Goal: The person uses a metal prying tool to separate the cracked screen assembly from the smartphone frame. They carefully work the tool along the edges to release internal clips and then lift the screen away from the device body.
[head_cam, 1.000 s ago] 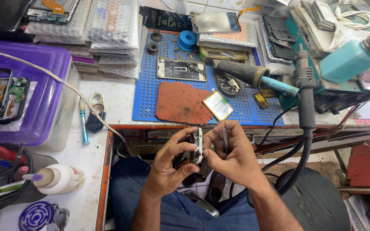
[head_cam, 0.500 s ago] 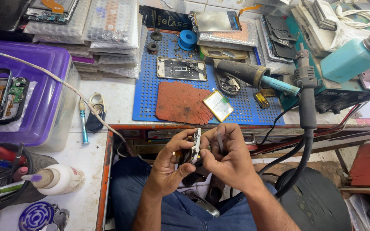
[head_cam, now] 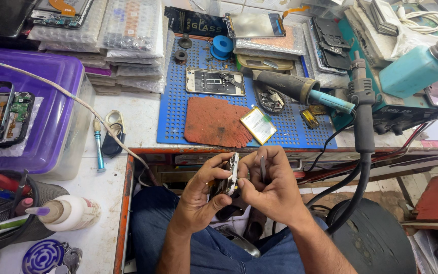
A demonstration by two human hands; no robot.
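The phone (head_cam: 230, 176) stood on edge above the person's lap, its long axis running up and away toward the workbench, its thin side facing the camera. The left hand (head_cam: 202, 197) gripped it from below; the right hand (head_cam: 269, 185) pinched its upper edge while clasping tweezers (head_cam: 262, 168). Beyond lay a blue perforated mat (head_cam: 178, 109) with a red pad (head_cam: 216, 122), on a cluttered white bench (head_cam: 138, 119).

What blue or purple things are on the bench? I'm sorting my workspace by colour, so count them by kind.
Blue perforated mat: 1
Blue tape roll: 1
Blue-handled screwdriver: 1
Purple plastic box: 1
Purple round grid disc: 1
Total: 5
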